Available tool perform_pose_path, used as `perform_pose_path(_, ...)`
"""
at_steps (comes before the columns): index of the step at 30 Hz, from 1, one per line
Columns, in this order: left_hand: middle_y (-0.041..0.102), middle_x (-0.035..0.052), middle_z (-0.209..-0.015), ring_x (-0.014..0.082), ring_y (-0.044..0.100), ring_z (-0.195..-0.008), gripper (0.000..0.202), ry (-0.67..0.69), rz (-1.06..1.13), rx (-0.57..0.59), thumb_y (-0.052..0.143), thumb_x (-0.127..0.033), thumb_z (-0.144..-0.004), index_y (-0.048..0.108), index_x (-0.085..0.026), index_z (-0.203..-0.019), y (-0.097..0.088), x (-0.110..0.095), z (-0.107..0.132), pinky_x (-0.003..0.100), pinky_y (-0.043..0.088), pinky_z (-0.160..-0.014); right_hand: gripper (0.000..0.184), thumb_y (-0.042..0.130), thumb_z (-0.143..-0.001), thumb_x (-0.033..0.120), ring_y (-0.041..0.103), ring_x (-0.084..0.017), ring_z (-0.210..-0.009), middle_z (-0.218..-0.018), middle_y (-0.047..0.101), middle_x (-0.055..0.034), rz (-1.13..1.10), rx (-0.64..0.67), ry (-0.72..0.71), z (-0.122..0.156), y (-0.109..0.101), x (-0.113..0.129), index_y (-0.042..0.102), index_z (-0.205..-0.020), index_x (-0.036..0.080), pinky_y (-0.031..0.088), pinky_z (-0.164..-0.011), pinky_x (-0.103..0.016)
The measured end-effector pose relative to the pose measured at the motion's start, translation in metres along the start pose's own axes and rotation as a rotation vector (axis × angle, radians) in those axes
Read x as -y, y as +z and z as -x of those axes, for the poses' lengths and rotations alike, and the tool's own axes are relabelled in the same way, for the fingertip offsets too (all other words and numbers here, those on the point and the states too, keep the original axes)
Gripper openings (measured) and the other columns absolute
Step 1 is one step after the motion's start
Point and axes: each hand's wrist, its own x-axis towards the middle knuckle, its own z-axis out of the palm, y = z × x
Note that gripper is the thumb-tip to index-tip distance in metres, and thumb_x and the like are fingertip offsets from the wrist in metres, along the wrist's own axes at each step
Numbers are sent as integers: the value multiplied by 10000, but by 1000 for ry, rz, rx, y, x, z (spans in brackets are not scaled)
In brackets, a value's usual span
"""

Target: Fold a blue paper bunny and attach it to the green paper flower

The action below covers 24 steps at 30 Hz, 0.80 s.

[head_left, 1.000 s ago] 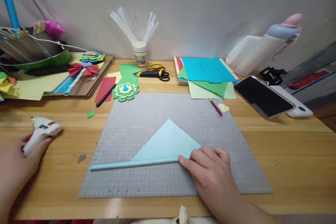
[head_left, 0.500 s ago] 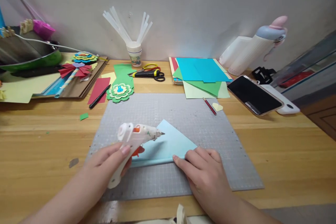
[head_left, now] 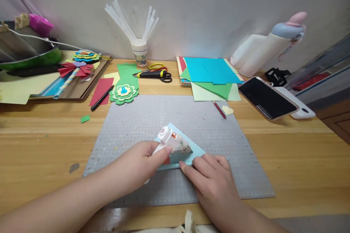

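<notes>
A white glue gun (head_left: pixel 172 139) with an orange trigger is gripped in my left hand (head_left: pixel 144 162). Its nozzle points right, low over a light blue paper (head_left: pixel 187 158) whose near edge is rolled up. My right hand (head_left: pixel 213 176) has its fingers curled over the right end of that roll and holds it down. The paper lies on a grey gridded cutting mat (head_left: pixel 237 174). My left hand and the glue gun hide much of the paper's left part.
Behind the mat are a paper flower (head_left: pixel 124 94), a black pen (head_left: pixel 102 98), a utility knife (head_left: pixel 151 74), scissors (head_left: pixel 166 77) and paper cups (head_left: pixel 140 56) with white sticks. Coloured sheets (head_left: pixel 210 71), a pencil (head_left: pixel 219 110), a phone (head_left: pixel 269 98) and a bottle (head_left: pixel 272 49) stand right.
My left hand has carried the glue gun to the right, and its nozzle is now nearer my right fingers. The right hand has stayed on the rolled edge.
</notes>
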Motion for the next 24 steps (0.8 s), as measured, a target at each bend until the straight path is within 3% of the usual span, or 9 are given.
perform_pose_path(3,436,-46,-561,131,419,-530,519,60,-154,-35,316,-631,-866,542,-183,-734,-3,3,3,245,282,-512,365,360,-1009,192,453,-157,-668,-638,584,-17,-8,5,1,1,1,0,701,-879,191,218,-630,-336)
perform_pose_path(9,477,-31,-587,134,394,-541,522,76,-384,-103,305,-616,-883,504,-189,-659,-10,9,13,262,242,-515,358,361,-1008,192,464,-166,-687,-659,596,-24,-14,31,6,3,1,-1,703,-902,187,226,-640,-338)
perform_pose_path(15,570,-1,-610,156,461,-559,551,76,-474,-221,320,-634,-877,577,-196,-661,-15,17,22,275,253,-522,364,353,-1007,192,449,-170,-677,-651,590,-27,-6,37,-4,2,0,-2,702,-901,185,223,-634,-339)
perform_pose_path(20,563,0,-585,152,458,-524,556,47,-507,-213,319,-623,-877,585,-195,-641,-18,20,25,267,267,-506,348,368,-1001,176,444,-164,-664,-634,575,-22,-6,30,-1,3,0,-2,701,-898,184,219,-634,-336)
perform_pose_path(24,593,24,-622,177,514,-560,543,40,-584,-297,332,-623,-860,603,-205,-646,-20,21,29,280,312,-532,352,361,-1004,178,453,-161,-670,-647,585,-22,-18,39,-1,3,0,-2,700,-913,189,215,-635,-336)
